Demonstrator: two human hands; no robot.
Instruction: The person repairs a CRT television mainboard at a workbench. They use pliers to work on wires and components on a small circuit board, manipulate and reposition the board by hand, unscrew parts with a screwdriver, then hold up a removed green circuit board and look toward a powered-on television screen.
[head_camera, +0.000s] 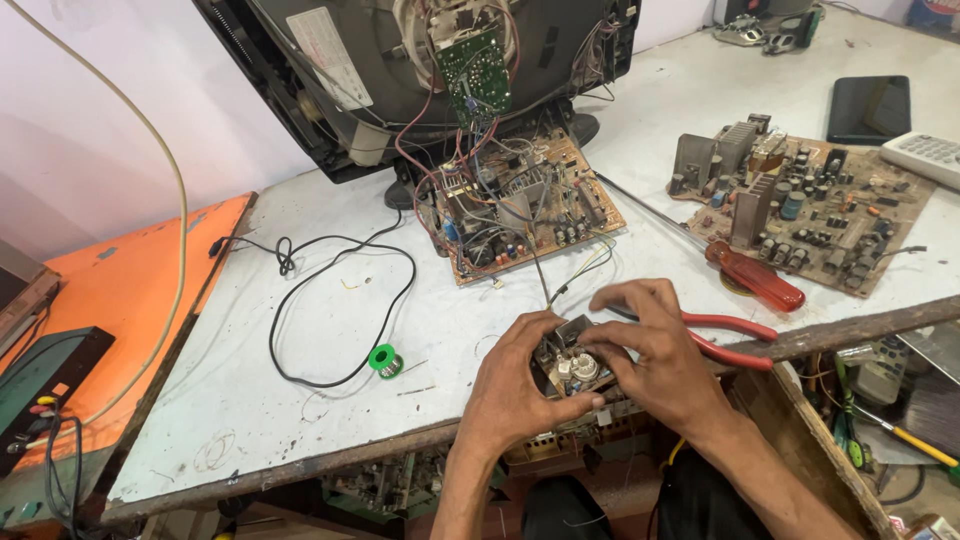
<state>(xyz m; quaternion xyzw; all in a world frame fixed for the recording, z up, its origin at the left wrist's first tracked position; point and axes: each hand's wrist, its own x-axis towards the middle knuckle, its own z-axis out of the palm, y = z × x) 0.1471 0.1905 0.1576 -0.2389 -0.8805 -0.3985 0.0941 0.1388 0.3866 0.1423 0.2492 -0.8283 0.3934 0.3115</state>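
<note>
Both hands meet at the near edge of the bench, closed together around one small circuit board with a round pale socket on its face. The left hand grips it from the near side with the thumb under the socket; the right hand curls over its top and far side, fingers covering most of the board, so its outline is hard to make out.

Counted on the bench: two larger circuit boards, one wired board under the opened television and one loose board to the right; one red-handled screwdriver; one pair of red-handled pliers, partly hidden behind the right hand; one green solder spool; one looped black cable; one dark phone; one white remote, cut off by the right border.

The television is cropped at the top. Below the bench edge, parts sit in shadow and cannot be told apart. An orange surface adjoins the bench on the left.

Open bench lies to the left of the hands, between the cable loop and the near edge, and between the two large boards.
</note>
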